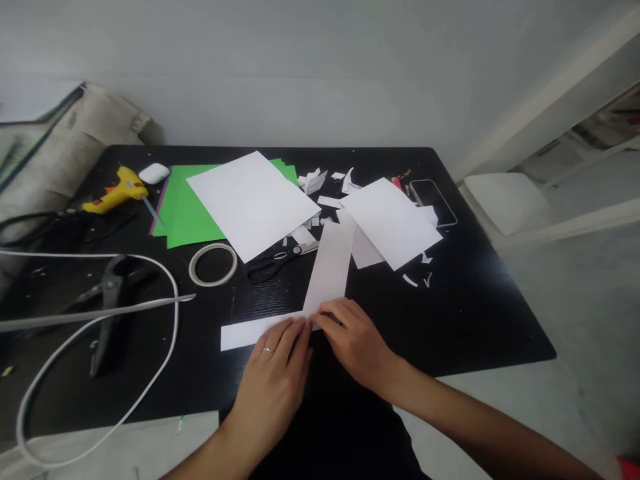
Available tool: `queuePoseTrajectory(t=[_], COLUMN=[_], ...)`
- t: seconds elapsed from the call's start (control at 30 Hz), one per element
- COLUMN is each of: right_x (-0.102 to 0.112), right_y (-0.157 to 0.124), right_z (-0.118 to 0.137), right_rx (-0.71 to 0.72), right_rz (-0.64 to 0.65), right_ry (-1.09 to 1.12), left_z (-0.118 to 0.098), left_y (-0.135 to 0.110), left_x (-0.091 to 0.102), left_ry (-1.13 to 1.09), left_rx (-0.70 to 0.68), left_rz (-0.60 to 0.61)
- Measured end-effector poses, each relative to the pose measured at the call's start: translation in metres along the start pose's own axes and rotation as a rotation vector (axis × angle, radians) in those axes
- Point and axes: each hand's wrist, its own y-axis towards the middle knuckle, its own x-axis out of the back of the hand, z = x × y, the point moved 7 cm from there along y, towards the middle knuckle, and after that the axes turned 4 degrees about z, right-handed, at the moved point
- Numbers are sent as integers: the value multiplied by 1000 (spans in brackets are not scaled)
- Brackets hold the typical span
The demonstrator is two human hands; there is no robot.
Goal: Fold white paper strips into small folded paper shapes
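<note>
A long white paper strip (330, 267) lies folded at an angle on the black table (475, 313), one arm running left, the other up and away. My left hand (275, 373), a ring on one finger, lies flat with its fingers pressing the fold corner. My right hand (353, 337) presses the same corner from the right, fingers stretched out on the paper. Black scissors (280, 259) lie just beyond the strip, and a roll of tape (213, 265) to their left.
White sheets (253, 200) and green sheets (187, 213) lie at the back with paper scraps and a phone (433, 200). A yellow glue gun (115, 189), pliers (107, 293) and a white cable (165, 333) occupy the left side. A white stool (507, 200) stands right.
</note>
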Motion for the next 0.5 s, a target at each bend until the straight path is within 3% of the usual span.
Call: queuePoseTrajectory(t=[0.2, 0.5], right_x=[3, 3], right_y=[-6, -11], right_z=[0, 3], right_rx=[-4, -13], right_rz=[-24, -47], right_ry=[13, -36], left_z=[-7, 6], left_y=[-12, -28], left_x=[-8, -1], left_ry=[12, 17], left_rx=[26, -21], left_rz=[32, 64])
